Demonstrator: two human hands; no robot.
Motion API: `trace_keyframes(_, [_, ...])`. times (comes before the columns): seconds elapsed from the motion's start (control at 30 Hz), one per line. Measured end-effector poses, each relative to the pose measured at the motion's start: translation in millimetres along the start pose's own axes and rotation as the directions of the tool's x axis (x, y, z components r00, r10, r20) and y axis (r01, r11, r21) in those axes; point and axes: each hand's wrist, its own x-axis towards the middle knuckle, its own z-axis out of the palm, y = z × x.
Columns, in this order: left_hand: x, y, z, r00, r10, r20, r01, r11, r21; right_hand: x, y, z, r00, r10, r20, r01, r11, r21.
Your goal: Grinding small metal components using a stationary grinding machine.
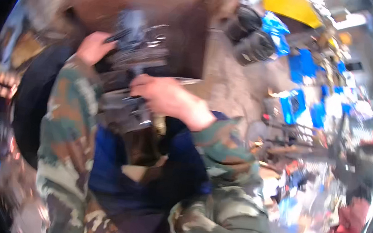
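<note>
The view is smeared by motion. My left hand (pixel 94 49) is closed around a dark slim object (pixel 118 36) whose kind I cannot make out. My right hand (pixel 163 94) lies lower and to the right, its fingers curled at the edge of dark, shiny material; anything in them is hidden. Between and beyond both hands is a dark brown, glossy surface (pixel 185 52) with bright reflections and a pale bluish patch (pixel 133 25). More dark glossy material (pixel 125 112) hangs below the hands, above my blue-clad lap.
Two black buckets (pixel 255 48) stand at the far right, beside a blue plastic bag (pixel 276 31) and a yellow panel (pixel 293 8). Blue containers (pixel 292 105) and blurred clutter fill the right side. A round black shape (pixel 36 104) is beside my left arm.
</note>
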Motion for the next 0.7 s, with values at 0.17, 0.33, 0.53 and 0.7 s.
trace_keyframes(0.17, [-21, -44, 16, 0.972, 0.042, -0.232, -0.029, 0.998, 0.060, 27, -12, -17, 0.988, 0.113, -0.107, -0.083, 0.965, 0.249])
trace_keyframes(0.33, [-17, -27, -2, 0.963, -0.127, -0.237, 0.072, 0.971, -0.229, 55, 3, -2, 0.734, 0.336, -0.590, -0.132, 0.923, 0.361])
trace_keyframes(0.53, [-2, 78, -7, 0.956, -0.286, 0.065, 0.254, 0.695, -0.673, 60, 9, -37, 0.613, 0.696, -0.374, -0.029, 0.493, 0.870])
trace_keyframes(0.7, [-19, 108, -12, 0.937, -0.315, 0.153, 0.286, 0.435, -0.854, 81, -7, -36, 0.656, 0.672, -0.344, 0.084, 0.388, 0.918])
